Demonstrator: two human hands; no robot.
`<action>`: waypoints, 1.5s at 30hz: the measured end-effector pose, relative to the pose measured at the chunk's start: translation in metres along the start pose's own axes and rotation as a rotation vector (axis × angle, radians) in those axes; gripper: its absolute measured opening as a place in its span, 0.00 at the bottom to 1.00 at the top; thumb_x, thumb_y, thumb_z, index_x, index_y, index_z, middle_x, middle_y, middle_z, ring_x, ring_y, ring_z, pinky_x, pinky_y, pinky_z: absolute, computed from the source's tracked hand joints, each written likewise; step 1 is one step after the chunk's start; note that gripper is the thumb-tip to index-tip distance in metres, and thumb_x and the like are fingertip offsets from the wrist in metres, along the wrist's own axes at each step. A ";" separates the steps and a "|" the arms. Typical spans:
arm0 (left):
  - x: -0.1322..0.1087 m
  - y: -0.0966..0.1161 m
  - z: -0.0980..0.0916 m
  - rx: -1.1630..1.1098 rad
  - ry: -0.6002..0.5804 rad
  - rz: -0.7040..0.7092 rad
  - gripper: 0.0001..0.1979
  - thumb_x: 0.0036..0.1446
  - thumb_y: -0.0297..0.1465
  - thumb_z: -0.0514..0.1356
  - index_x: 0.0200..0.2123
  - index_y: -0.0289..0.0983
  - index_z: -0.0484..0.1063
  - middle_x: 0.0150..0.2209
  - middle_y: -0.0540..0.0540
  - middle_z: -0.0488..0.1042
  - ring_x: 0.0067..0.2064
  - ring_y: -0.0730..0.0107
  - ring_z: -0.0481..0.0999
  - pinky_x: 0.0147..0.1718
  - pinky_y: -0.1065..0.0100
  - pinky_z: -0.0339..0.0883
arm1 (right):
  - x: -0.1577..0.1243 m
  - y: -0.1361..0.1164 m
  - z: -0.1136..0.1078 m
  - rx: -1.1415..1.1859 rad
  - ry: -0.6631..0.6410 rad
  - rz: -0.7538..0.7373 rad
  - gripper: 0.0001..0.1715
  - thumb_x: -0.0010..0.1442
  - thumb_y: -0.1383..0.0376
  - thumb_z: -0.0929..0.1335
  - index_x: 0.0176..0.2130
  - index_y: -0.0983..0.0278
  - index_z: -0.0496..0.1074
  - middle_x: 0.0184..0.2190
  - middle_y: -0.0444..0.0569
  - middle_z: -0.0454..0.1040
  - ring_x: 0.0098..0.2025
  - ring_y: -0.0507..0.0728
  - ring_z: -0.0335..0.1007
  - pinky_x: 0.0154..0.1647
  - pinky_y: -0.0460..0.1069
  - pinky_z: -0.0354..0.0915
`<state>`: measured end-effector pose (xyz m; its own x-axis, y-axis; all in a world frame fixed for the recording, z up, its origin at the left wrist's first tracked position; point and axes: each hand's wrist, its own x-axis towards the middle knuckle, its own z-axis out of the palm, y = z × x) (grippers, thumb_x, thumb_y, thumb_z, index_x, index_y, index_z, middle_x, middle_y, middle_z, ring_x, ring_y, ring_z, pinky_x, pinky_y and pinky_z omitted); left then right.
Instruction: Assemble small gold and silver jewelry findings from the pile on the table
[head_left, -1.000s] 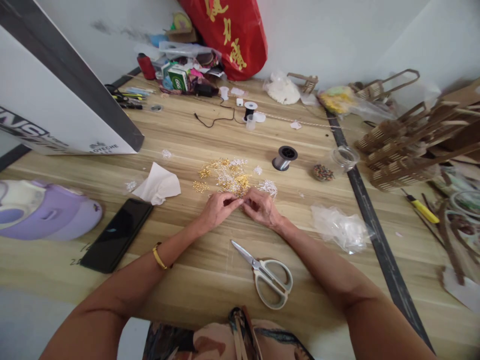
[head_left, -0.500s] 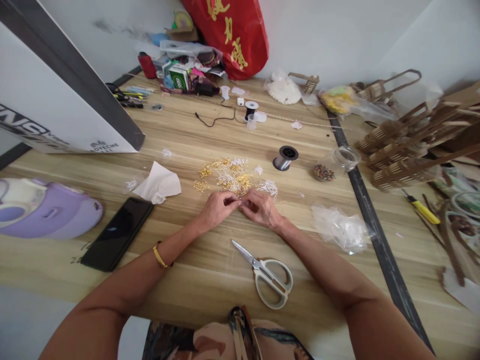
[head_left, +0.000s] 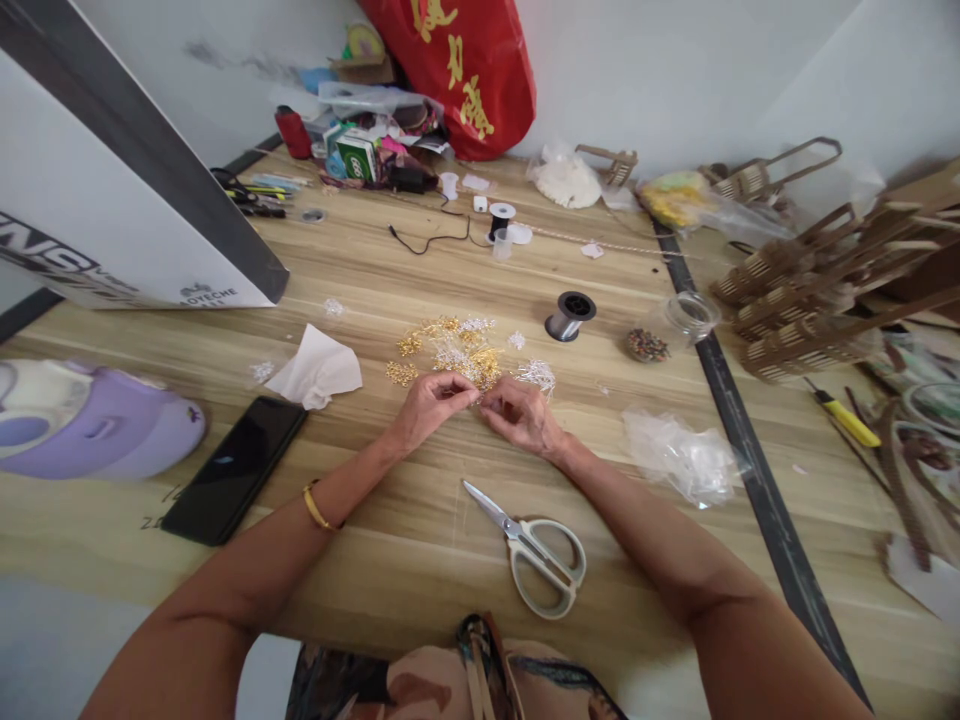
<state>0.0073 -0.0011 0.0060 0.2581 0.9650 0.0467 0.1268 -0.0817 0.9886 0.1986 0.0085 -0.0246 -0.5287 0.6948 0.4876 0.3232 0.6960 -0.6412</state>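
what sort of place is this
Probably a craft corner, at home or in a small workshop: a wooden table against a wall bears a pile of gold and silver beads or findings, a spool of fine thread or wire and scissors.

Trinkets (head_left: 486, 362), spool (head_left: 568, 324) and scissors (head_left: 514, 528) show a craft workspace.

Worktop (head_left: 360, 275): smooth, wood-grained. Small gold and silver pieces (head_left: 484, 366): shiny, metallic-looking. Scissors (head_left: 513, 528): bright metal blades, smooth plastic-looking handles. Smartphone (head_left: 234, 470): glossy screen. Tissue (head_left: 315, 370): matt paper.
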 end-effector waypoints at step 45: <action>-0.003 -0.012 0.011 0.081 -0.029 0.057 0.11 0.55 0.34 0.60 0.26 0.32 0.74 0.24 0.49 0.72 0.26 0.75 0.69 0.27 0.73 0.62 | 0.000 -0.004 -0.001 0.009 0.122 -0.076 0.01 0.61 0.68 0.66 0.36 0.64 0.68 0.31 0.49 0.70 0.32 0.53 0.65 0.28 0.48 0.65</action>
<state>0.0154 -0.0057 -0.0070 0.2950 0.9505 0.0973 0.1877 -0.1575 0.9695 0.1978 0.0055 -0.0213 -0.4518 0.6573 0.6032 0.2787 0.7463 -0.6045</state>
